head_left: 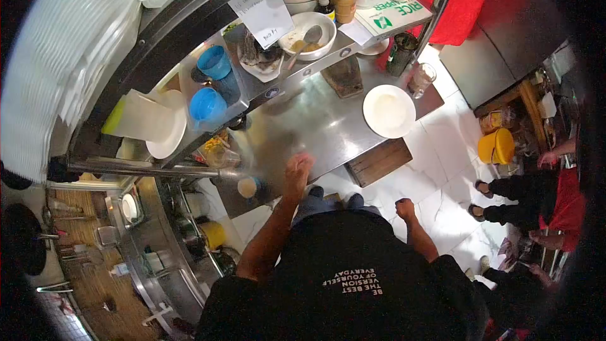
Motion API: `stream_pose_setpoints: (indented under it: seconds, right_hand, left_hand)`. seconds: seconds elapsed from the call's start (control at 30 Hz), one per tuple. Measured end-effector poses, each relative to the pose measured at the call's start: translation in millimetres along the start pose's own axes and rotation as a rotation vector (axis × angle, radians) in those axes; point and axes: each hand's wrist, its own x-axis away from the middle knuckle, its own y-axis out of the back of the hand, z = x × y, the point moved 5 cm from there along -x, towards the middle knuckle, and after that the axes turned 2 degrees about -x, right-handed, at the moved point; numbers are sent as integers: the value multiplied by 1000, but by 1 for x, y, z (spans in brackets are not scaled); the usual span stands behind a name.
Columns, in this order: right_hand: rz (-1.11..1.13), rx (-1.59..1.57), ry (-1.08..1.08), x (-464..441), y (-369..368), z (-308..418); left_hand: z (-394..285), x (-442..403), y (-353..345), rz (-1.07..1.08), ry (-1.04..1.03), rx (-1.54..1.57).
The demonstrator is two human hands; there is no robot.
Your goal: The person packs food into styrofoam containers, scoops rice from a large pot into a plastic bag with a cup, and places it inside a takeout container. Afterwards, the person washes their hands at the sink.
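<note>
Over the near edge of the steel counter [278, 132], my left hand [298, 169] is slightly blurred, with its fingers hard to make out. My right hand [404, 209] hangs above the tiled floor beside my body, its fingers curled into a fist with nothing visible in it. A white plate [389, 111] lies at the right end of the counter. Below and left of my left hand stands a small container [248, 187] with light contents. A brown wooden board [341, 76] rests at the back of the counter.
The shelf above holds a white bowl [307, 36], blue containers [208, 105], jars and a paper note [261, 12]. A wooden box [379, 162] is below the counter. Co-workers [524, 192] stand at the right near a yellow bucket [495, 146].
</note>
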Motion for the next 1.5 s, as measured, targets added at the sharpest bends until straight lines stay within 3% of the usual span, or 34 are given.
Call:
stream_pose_setpoints:
  seconds: [0.03, 0.07, 0.1, 0.13, 0.17, 0.2, 0.23, 0.27, 0.33, 0.4, 0.43, 0.47, 0.6, 0.67, 0.77, 0.87, 1.0, 1.1, 1.2, 1.3, 1.37, 1.43, 1.5]
  right_hand:
    - [-63, 256, 439, -15, -6, -3]
    - [-31, 550, 548, -36, -24, -11]
    - [-92, 133, 250, -24, -1, 9]
    - [-3, 559, 511, -44, -27, 1]
    - [-65, 493, 561, -60, -42, -4]
    - [-137, 361, 365, -72, -49, 1]
    - [-139, 334, 319, -70, -39, 27]
    - [-159, 86, 340, -22, 19, 92]
    - [-121, 23, 149, -9, 40, 131]
    - [-253, 236, 585, -55, -16, 115]
    - [-269, 147, 469, -41, -8, 114]
    - [-282, 55, 361, -18, -1, 123]
    - [-365, -188, 139, 81, 18, 106]
    - [-327, -45, -44, 102, -20, 51]
    - [-390, -83, -302, 178, -74, -26]
    - [-371, -152, -585, 287, -114, -49]
    - [-245, -172, -689, 371, -176, -53]
    - [-16, 63, -486, 367, -245, -78]
    - [-281, -232, -528, 385, -247, -71]
    - [-288, -312, -516, 375, -220, -62]
    - [-292, -134, -419, 348, -203, -70]
    - [-507, -277, -330, 358, -173, -62]
    - [-566, -309, -305, 359, -153, -68]
  left_hand:
    - [15, 6, 0, -4, -370, -329]
    - [19, 21, -10, 7, -763, -640]
    - [17, 33, -5, 23, -746, -658]
    - [13, 43, -1, 38, -729, -675]
    - [7, 53, 3, 54, -712, -692]
    - [11, 58, 6, 204, -360, -369]
    - [16, 67, 10, 209, 65, 201]
    - [17, 83, 15, 45, 392, 569]
    - [27, 81, 9, 218, 246, 430]
    - [-6, 88, -9, 260, 442, 436]
    - [-12, 87, -13, 262, 541, 434]
    - [27, 76, -22, 334, 531, 538]
    - [-53, 99, -50, 556, 393, 496]
    - [-69, 100, -55, 639, 338, 442]
    - [-69, 96, -54, 738, 254, 406]
    - [-50, 96, -50, 801, 239, 393]
    - [2, 116, -51, 895, 351, 370]
    - [23, 152, -51, 982, 456, 345]
    - [33, 182, -56, 1060, 452, 309]
    - [24, 203, -67, 1096, 442, 289]
    - [13, 215, -79, 1108, 428, 282]
    - [1, 233, -95, 1130, 422, 287]
    - [-13, 251, -110, 1156, 418, 295]
